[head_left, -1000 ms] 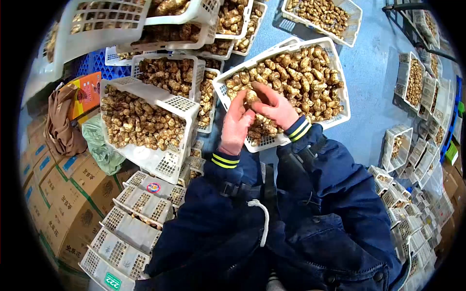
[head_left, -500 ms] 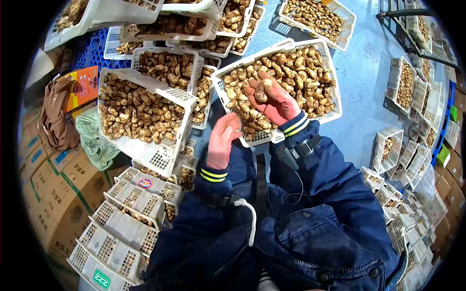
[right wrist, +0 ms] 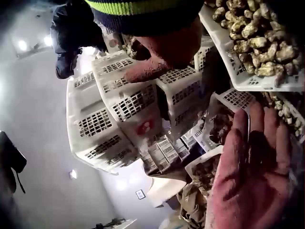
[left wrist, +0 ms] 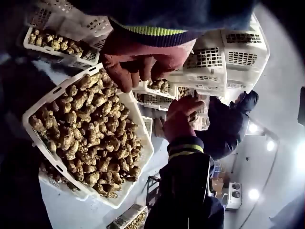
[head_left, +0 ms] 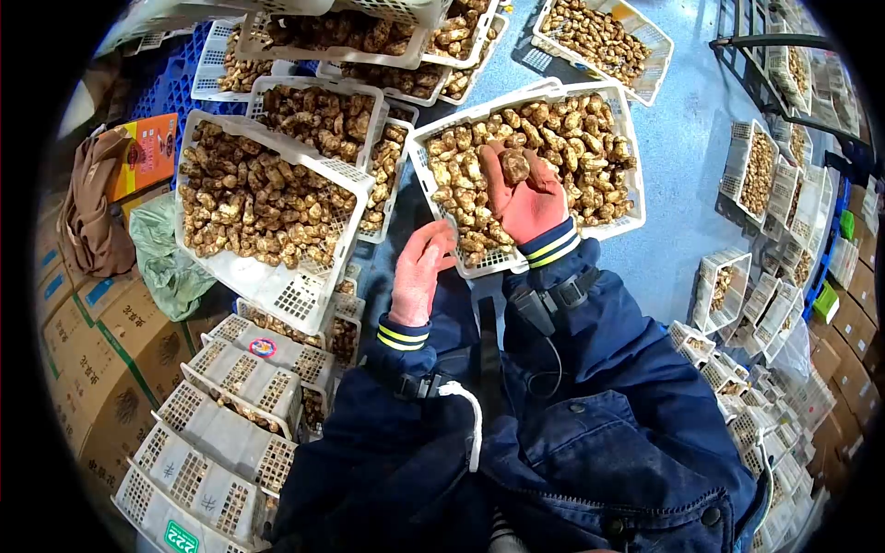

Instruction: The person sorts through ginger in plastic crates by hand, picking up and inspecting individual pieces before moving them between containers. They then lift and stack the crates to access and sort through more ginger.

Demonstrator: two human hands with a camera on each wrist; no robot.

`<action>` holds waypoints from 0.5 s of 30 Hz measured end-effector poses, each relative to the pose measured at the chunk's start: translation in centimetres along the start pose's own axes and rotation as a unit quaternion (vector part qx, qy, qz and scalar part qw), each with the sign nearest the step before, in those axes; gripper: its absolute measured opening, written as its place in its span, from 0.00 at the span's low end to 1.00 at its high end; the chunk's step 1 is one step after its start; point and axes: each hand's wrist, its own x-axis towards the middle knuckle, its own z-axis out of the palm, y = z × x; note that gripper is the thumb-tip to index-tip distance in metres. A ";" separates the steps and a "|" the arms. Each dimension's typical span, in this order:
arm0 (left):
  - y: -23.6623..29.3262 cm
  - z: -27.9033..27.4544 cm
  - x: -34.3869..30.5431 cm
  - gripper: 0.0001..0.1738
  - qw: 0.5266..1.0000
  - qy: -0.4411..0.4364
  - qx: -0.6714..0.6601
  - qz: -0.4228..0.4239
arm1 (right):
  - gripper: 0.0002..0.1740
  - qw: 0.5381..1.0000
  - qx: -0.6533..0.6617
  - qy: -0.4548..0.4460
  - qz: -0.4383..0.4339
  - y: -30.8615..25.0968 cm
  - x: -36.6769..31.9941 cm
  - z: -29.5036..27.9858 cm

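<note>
A white plastic crate [head_left: 621, 101] full of brown-and-cream mushrooms [head_left: 581, 147] lies in front of me. My right hand [head_left: 527, 205] is over the crate in the head view and grips one mushroom [head_left: 514, 167] between thumb and fingers. In the right wrist view that mushroom [right wrist: 137, 47] is partly hidden behind the hand. My left hand [head_left: 419, 275] is beside the crate's near left corner with nothing in it. Its palm and extended fingers show in the right wrist view, where the left hand [right wrist: 255, 167] is in front of other crates.
To the left, a tilted crate [head_left: 253, 267] of mushrooms rests close by, with more stacked crates [head_left: 230, 369] below it. Cardboard boxes [head_left: 129, 323], a green plastic bag [head_left: 171, 253] and a brown cloth [head_left: 92, 207] lie further left. Another crate [head_left: 656, 69] stands on the blue floor ahead.
Both hands were together at a mushroom over the crate. The left hand then drew back toward the body, while the right hand kept a mushroom and turned over the crate.
</note>
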 end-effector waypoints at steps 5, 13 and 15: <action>-1.0 -0.5 0.1 0.26 1.000 0.004 -0.002 -0.009 | 0.23 0.999 0.025 0.008 0.047 -0.4 0.0 -0.6; -1.4 -1.1 -0.1 0.25 1.000 0.003 -0.010 -0.014 | 0.34 0.894 -0.444 -0.056 -0.033 -1.6 -0.1 0.0; -1.3 -1.2 -0.4 0.25 1.000 0.003 -0.007 -0.015 | 0.33 0.861 -0.506 -0.031 -0.041 -2.7 0.2 0.3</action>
